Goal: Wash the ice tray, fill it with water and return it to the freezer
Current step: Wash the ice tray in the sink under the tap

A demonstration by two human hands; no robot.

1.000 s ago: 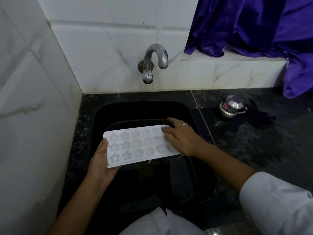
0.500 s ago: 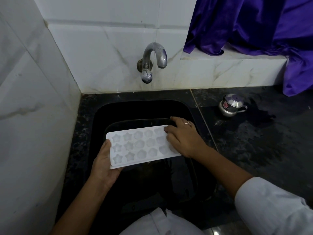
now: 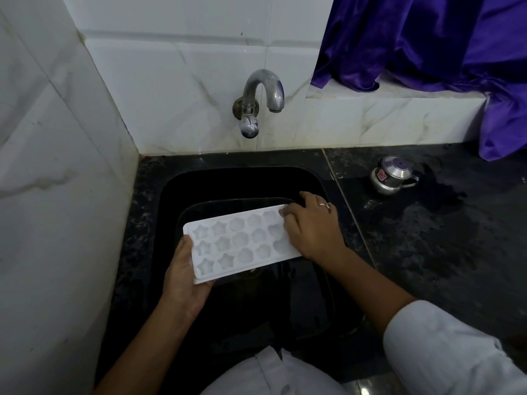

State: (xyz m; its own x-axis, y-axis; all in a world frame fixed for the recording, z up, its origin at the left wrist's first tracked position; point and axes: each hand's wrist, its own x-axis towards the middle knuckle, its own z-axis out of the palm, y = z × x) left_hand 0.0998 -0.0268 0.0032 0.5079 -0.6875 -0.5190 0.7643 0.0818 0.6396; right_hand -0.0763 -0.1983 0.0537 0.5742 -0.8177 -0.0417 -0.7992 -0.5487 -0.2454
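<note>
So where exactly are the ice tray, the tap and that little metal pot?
ice tray (image 3: 242, 240): head view, on the middle moulds.
tap (image 3: 263, 88): head view, on the curved spout.
metal pot (image 3: 392, 175): head view, on its domed lid.

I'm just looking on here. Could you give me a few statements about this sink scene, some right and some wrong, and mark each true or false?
1. Both hands are on the ice tray. True: the left hand holds its near end and the right hand rests on its far end.
2. Water is running from the tap. False: no stream shows.
3. The tray is held over the sink. True.
4. The steel pot stands inside the sink. False: it stands on the counter, right of the sink.
5. The cloth on the ledge is red. False: it is purple.
</note>
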